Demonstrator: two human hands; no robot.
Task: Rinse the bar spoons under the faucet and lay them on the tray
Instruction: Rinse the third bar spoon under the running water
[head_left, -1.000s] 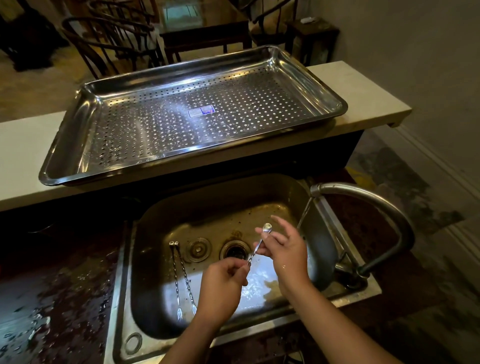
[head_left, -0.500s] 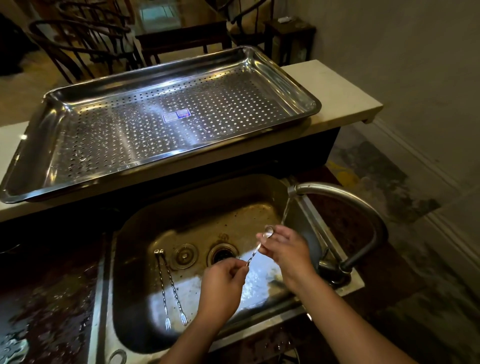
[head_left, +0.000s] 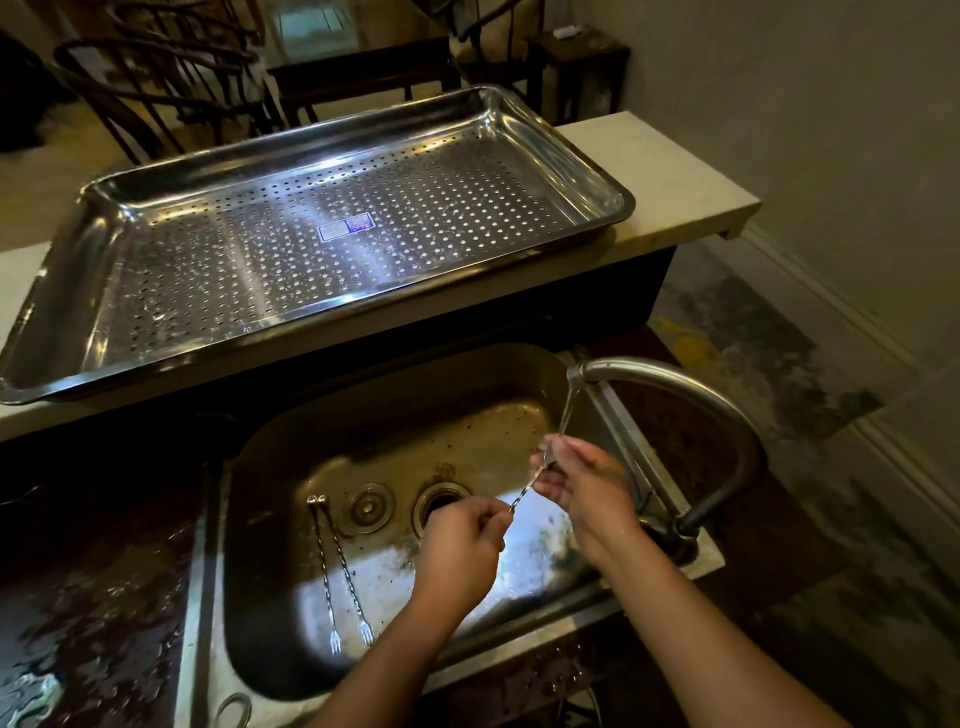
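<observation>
Steel glints between both hands over the sink (head_left: 270, 571): a twisted bar spoon (head_left: 525, 489) runs slantwise from the left hand (head_left: 460, 551) up to the right hand (head_left: 584, 486). The left fingers (head_left: 496, 514) are curled shut, pinching its lower end; the right fingers (head_left: 571, 449) close around its upper end, right under the thin stream from the faucet (head_left: 685, 384). Both forearms reach in from below, wrists slightly bent. Two more spoons (head_left: 337, 566) lie side by side on the sink floor, left of the left fingers. Beyond the fingertips, the perforated tray (head_left: 156, 249) rests on the pale desk (head_left: 670, 208).
</observation>
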